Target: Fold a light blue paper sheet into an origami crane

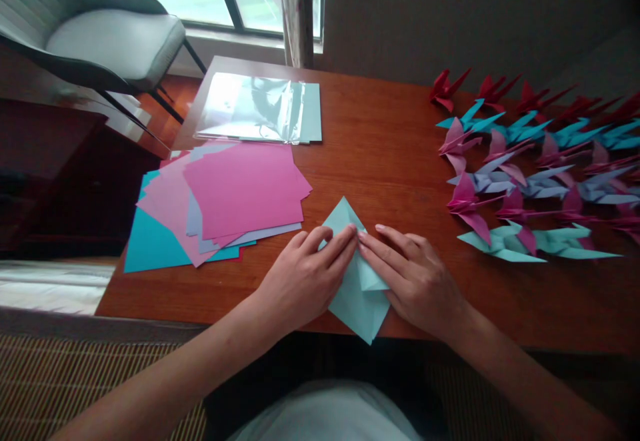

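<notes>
A pale mint paper [357, 294], folded into a diamond shape, lies at the near edge of the wooden table [390, 141]. My left hand [305, 274] presses on its left side with the fingers laid flat together. My right hand [410, 274] presses on its right side, fingers stretched out. The fingertips of both hands meet over the middle crease of the paper. The lower tip of the paper hangs just past the table edge.
A fanned stack of pink, lilac and turquoise sheets [225, 201] lies to the left. Behind it is a clear plastic sleeve with paper [260, 107]. Several folded paper cranes [530, 167] stand in rows at the right. A grey chair [100, 34] stands by the window.
</notes>
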The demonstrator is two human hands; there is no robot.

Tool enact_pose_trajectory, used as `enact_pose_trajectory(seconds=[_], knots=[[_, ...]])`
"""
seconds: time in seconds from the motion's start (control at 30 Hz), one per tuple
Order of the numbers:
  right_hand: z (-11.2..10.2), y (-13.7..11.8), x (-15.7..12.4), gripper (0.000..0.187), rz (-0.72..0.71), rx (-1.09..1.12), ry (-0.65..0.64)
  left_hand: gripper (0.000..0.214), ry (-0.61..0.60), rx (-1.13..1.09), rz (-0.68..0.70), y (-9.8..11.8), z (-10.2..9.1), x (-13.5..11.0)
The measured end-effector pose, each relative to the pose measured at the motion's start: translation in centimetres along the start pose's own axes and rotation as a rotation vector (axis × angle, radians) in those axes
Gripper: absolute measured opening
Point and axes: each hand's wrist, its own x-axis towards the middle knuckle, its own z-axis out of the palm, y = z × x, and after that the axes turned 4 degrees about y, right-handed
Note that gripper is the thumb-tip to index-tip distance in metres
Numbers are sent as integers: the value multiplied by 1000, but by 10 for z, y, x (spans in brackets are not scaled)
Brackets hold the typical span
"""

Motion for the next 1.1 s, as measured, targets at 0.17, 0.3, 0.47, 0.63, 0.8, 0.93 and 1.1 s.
enact_pose_trajectory(seconds=[0.17, 0.3, 0.47, 0.63, 0.8, 0.93, 1.1], knots=[[0, 1, -1, 53, 7, 25, -2, 44, 15, 13, 6, -1, 3, -2], [2, 1, 0, 53, 7, 40, 1, 44, 34, 27, 13, 0, 4, -2], [-2, 3, -3, 47, -6, 95, -14, 44, 42, 29, 19, 0, 4, -2], [-9, 8, 7, 55, 167, 447, 96, 44, 28, 28, 16, 0, 2, -2], [-2, 16, 43, 12, 482, 452, 128, 46, 28, 24, 13, -1, 2, -2], [2, 25, 57, 5, 479, 390, 6, 47, 24, 21, 13, -1, 2, -2], [-3, 32, 52, 10, 426, 474, -63, 46, 11, 27, 15, -1, 3, -2]])
